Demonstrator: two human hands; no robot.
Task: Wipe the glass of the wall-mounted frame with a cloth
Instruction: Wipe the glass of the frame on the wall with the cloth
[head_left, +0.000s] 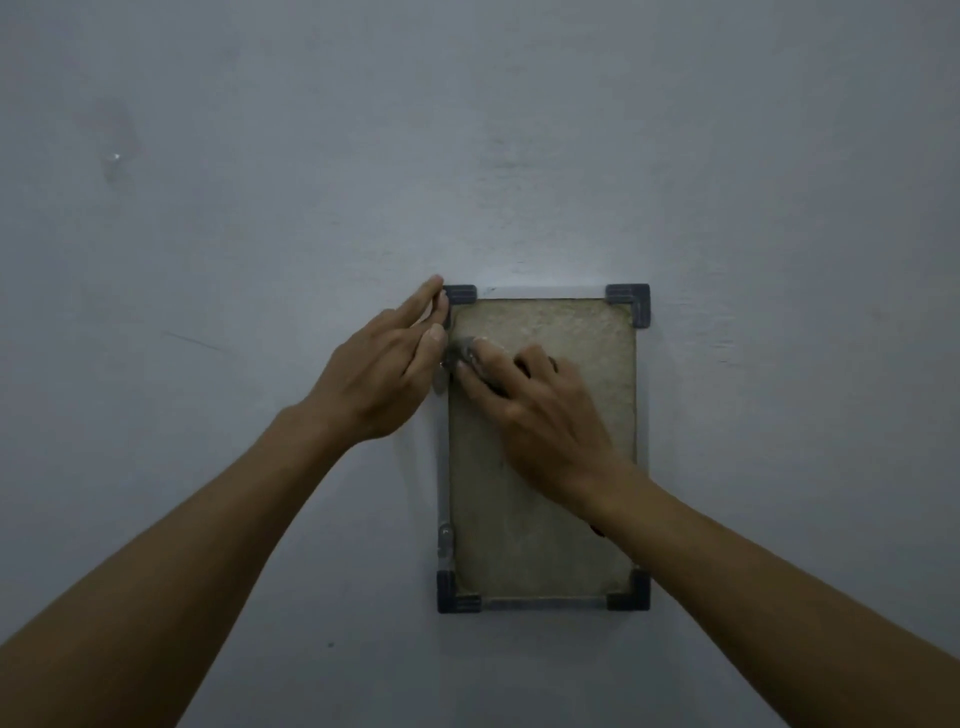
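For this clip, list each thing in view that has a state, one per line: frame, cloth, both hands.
frame: upright on the wall, all four dark corner pieces in place, glass cloudy.
cloth: bunched small, pressed on the glass near the upper left edge.
right hand: fingers curled over the cloth.
left hand: fingers straight, resting against the frame's upper left edge.
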